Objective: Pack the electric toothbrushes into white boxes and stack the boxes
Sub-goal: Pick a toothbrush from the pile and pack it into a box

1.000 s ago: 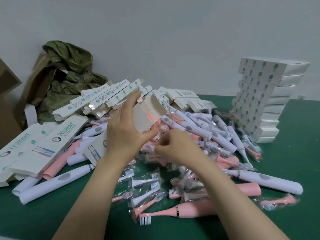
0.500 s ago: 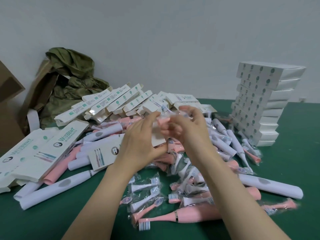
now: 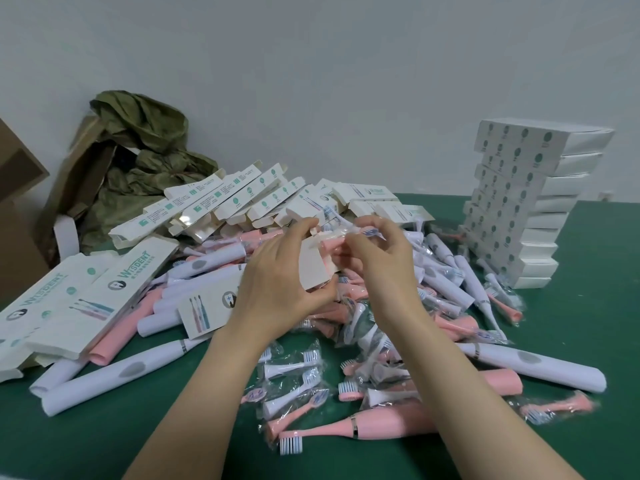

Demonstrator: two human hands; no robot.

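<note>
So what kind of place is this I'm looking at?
Likely a small hand-packing bench: a green table heaped with loose toothbrushes, a row of empty open boxes, and a stack of closed white boxes.

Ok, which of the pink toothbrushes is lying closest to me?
The pink toothbrush nearest the bottom of the view, with a silver ring and its white bristle head fitted, pointing left. The other pink ones lie farther back.

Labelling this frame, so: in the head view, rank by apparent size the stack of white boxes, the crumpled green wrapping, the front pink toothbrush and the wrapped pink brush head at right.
1-2. stack of white boxes and green wrapping: look alike, unranked.
3. pink toothbrush, partly hidden.
4. wrapped pink brush head.
</note>
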